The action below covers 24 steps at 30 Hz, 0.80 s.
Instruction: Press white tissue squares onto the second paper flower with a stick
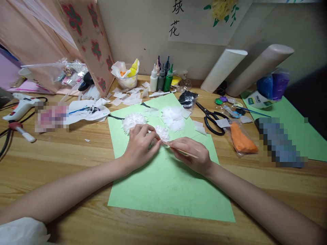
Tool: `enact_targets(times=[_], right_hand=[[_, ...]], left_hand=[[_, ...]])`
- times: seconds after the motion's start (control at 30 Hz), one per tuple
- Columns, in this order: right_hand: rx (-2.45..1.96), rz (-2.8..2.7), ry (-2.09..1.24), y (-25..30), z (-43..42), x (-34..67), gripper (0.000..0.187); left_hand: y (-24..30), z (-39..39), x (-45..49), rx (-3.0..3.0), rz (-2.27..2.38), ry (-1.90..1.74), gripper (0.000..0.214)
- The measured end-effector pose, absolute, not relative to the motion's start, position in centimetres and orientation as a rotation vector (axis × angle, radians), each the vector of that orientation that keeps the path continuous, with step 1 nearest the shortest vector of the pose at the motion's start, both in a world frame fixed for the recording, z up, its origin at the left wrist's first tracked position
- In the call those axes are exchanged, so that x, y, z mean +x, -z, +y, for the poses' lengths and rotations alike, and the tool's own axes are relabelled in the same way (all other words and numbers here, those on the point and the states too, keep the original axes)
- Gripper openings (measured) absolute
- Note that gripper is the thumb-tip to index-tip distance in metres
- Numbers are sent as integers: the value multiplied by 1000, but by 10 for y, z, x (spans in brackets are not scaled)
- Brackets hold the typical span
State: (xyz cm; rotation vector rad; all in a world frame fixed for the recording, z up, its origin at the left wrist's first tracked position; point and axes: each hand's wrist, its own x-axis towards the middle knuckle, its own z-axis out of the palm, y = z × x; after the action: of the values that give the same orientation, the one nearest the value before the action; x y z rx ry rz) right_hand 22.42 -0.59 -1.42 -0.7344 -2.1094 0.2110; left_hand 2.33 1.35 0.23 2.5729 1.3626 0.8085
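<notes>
My right hand [191, 154] grips a thin wooden stick [184, 152], its tip pointing left. At that tip, the thumb and index finger of my left hand [140, 144] are pinched together; what they hold, if anything, is too small to make out. Just beyond my fingers, a fluffy white paper flower [162, 132] lies on a green sheet [163, 190], partly covered by my left hand. A second white paper flower [133, 121] with a dark stem lies left of it. Behind my right hand is a pile of thin white paper pieces [174, 117].
Black-handled scissors [213, 121] and a bagged orange clay lump [242, 139] lie to the right. Paint bottles [160, 80], a plastic cup [127, 80] and paper scraps [130, 97] occupy the back. A glue gun [20, 107] with its cord lies left.
</notes>
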Motion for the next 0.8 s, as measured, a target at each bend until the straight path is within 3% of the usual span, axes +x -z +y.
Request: enact_targets(times=[0.57,0.8], right_hand=[[-828,-2086,-259,15,-3,220,25],[-986,-1961,-323,13,-3,210,12]], left_hand=[[-4,16,22,2329,1396,-744,6],[-5,15,23,2333,1391,-746,8]])
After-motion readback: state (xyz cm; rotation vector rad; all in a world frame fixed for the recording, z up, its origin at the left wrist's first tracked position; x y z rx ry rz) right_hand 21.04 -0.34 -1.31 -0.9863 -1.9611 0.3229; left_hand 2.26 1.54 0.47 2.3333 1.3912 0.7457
